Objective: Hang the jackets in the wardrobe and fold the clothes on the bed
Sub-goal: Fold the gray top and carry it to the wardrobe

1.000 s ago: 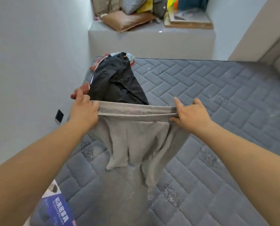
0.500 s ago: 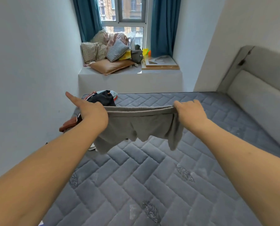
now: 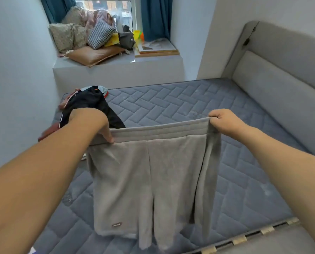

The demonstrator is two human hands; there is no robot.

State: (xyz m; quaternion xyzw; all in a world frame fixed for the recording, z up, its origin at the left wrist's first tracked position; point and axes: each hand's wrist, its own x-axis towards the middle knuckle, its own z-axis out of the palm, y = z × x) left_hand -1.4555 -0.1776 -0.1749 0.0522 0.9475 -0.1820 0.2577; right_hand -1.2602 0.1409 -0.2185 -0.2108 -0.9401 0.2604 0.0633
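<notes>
over the quilted mattress [image 3: 189, 107], both hands, left hand [image 3: 96, 123] and right hand [image 3: 224, 121], pinch the grey shorts [image 3: 149, 180] at the waistband; best keep it taut and level, then lay them flat to fold

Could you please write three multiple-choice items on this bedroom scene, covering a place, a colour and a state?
1. Where does the pile of dark clothes lie?
A. mattress corner by the wall
B. window ledge
C. against the headboard

2. What colour are the held shorts?
A. red
B. grey
C. navy

3. How are the shorts held?
A. folded flat on the mattress
B. hanging by the waistband from both hands
C. bunched in one hand

Answers: A, pile sits beside the wall; B, fabric is grey; B, left hand and right hand grip the waistband ends.
</notes>
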